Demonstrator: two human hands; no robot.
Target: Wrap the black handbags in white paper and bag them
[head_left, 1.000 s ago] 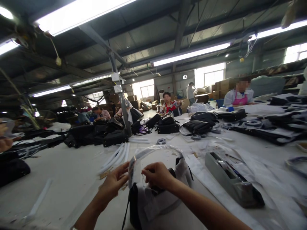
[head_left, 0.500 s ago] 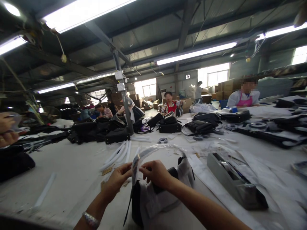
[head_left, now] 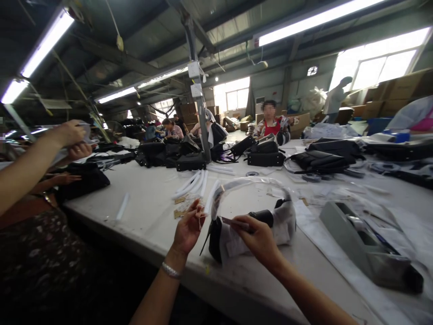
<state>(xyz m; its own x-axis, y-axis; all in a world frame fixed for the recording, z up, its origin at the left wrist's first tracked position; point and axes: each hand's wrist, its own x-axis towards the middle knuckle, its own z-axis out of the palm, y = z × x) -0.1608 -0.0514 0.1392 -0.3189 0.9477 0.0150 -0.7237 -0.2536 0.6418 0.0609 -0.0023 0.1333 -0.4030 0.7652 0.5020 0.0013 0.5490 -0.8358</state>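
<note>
On the table in front of me stands a black handbag point(head_left: 215, 241) wrapped in white paper point(head_left: 237, 241). Its raised handle point(head_left: 250, 181) is covered in clear plastic. My right hand point(head_left: 257, 234) is closed around a slim, flat, blade-like metal tool point(head_left: 233, 222), whose tip points left beside the handle's near end. Just left of the bag, my left hand point(head_left: 189, 228) is raised with its fingers pinched on a thin white string point(head_left: 200, 221). What hangs from the string, if anything, is too small to make out.
Right of the bag sits a grey tape dispenser point(head_left: 365, 248). White foam tubes point(head_left: 192, 184) and brown card pieces point(head_left: 181, 207) lie beyond my left hand. Black bags point(head_left: 265, 155) line the far side. At left, a co-worker's hands point(head_left: 76, 137) hold something pale above a black bag point(head_left: 83, 180).
My view has swung left and down. Both hands have come away from the handle's wrapped end. The metal tool now shows in my right hand, and the string in my left.
</note>
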